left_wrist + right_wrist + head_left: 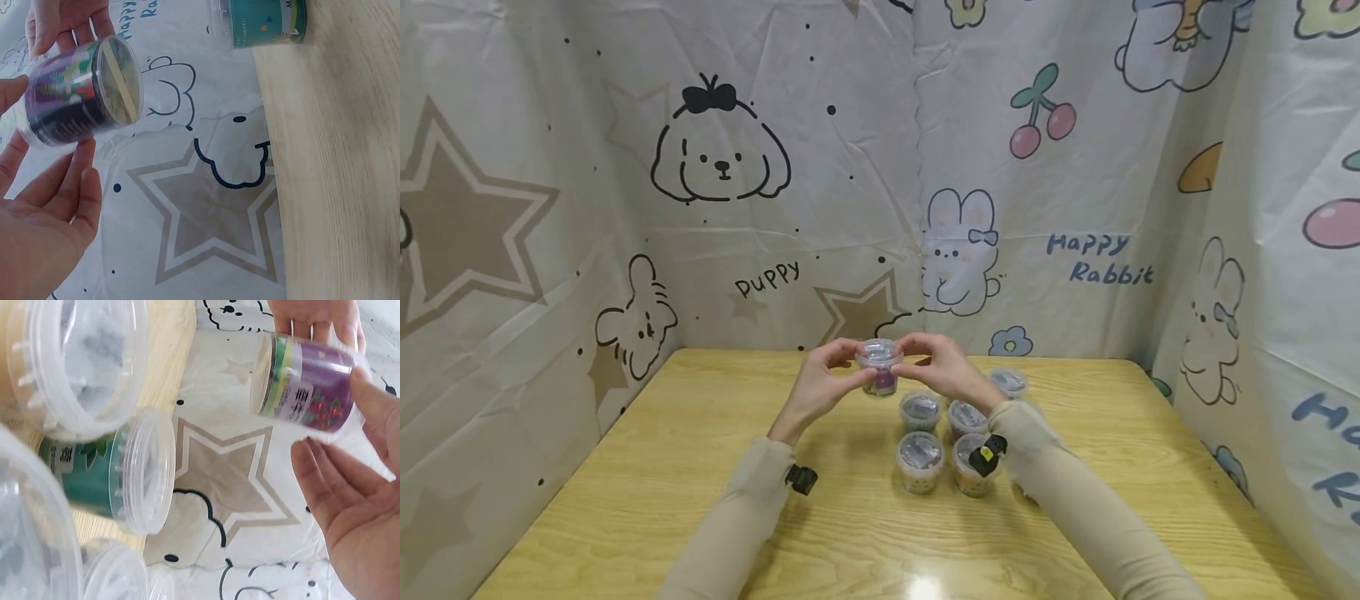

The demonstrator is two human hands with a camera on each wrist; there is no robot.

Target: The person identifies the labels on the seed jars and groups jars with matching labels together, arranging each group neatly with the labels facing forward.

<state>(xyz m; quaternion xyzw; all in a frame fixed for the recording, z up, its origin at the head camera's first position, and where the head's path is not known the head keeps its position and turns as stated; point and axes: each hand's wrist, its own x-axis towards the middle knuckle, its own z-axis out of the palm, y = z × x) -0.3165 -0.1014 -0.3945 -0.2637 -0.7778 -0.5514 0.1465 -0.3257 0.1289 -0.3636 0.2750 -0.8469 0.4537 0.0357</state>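
Both hands hold one clear plastic tub with a purple label, raised above the far part of the table. My left hand grips its left side near the lid, thumb in front and fingers behind. On the opposite side my right hand grips it the same way. In the left wrist view the tub shows a pale strip across its bottom. Red berries are printed on the purple label of the tub in the right wrist view. The lid appears seated on it.
Several similar lidded tubs stand on the wooden table, right of the raised one: a front tub, one behind it, and a far one. My right forearm hides part of the group. A printed cloth encloses the table.
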